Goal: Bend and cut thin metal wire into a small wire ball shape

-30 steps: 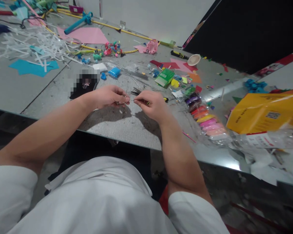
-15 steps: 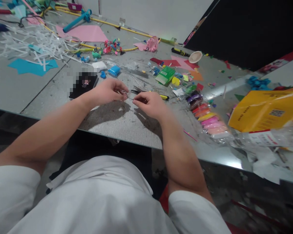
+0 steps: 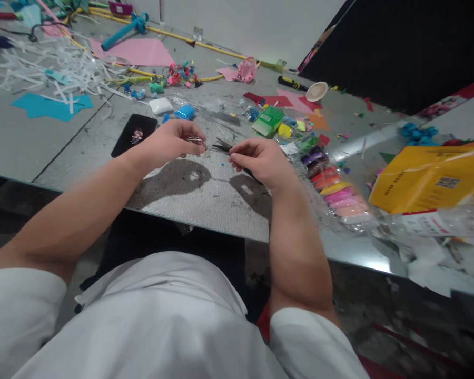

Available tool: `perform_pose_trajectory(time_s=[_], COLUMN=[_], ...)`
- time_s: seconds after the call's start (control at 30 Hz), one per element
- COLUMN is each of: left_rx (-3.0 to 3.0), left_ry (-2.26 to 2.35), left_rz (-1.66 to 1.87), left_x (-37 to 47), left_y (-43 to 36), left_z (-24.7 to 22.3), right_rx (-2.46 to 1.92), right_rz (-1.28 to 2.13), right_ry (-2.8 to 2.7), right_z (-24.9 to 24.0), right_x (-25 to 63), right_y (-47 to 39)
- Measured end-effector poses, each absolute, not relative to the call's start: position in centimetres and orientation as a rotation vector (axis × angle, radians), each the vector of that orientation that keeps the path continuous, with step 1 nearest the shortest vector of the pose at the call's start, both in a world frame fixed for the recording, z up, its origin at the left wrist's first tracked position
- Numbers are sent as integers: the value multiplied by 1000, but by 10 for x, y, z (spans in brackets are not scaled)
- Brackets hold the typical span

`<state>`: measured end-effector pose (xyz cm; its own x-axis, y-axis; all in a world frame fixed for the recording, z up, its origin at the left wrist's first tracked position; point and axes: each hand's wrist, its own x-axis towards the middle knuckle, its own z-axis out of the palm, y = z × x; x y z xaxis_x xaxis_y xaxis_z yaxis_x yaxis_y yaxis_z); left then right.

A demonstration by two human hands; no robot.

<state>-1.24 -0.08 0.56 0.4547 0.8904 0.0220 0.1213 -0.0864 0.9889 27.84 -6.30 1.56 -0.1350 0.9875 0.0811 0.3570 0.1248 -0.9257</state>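
Fingers of my left hand (image 3: 181, 139) are closed on a small coil of thin silvery wire (image 3: 196, 140), just above the table. My right hand (image 3: 260, 160) is to its right, thumb and forefinger pinched together. A thin line of shadow joins the shadows of both hands, matching a strand stretched between them. A dark pointed tool (image 3: 221, 146) lies behind the fingertips, partly hidden by my right hand. On the table between the hands is a tiny blue bit (image 3: 222, 165). A black phone (image 3: 133, 136) lies beside my left wrist.
Behind my hands lie a white packet (image 3: 160, 106), a blue packet (image 3: 185, 112) and a green box (image 3: 267, 121). Rows of coloured clay packs (image 3: 337, 192) and a yellow bag (image 3: 434, 176) are at right. White paper strips (image 3: 67, 68) cover the back left. The table's front edge (image 3: 189, 223) runs near my body.
My right hand has moved right, away from the left, widening the gap between them. My left hand has shifted slightly left. The tiny blue bit now shows between them.
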Motion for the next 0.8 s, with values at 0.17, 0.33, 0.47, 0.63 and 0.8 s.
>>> perform_pose_trajectory(time_s=[0.17,0.33,0.47,0.63,0.8], left_rx=[1531,1462,1397,1331,1292], left_ry=[918,959,984,964,955], left_rz=[817,846,814,812,822], left_x=[-13,-11,-9,-9,-7], left_y=[-2,-3,-5,-6,-6], left_z=[7,10,13,16,17], right_rx=[-1359,-1344,-1316,-1300,-1333], right_rz=[984,914,886,819,780], right_ry=[-1618,-1604,-1618,-1693,-1700], right_z=[14,13,14,16,17], right_x=[276,271,269,270,269], right_y=[-62,-62,-64,-67,-68])
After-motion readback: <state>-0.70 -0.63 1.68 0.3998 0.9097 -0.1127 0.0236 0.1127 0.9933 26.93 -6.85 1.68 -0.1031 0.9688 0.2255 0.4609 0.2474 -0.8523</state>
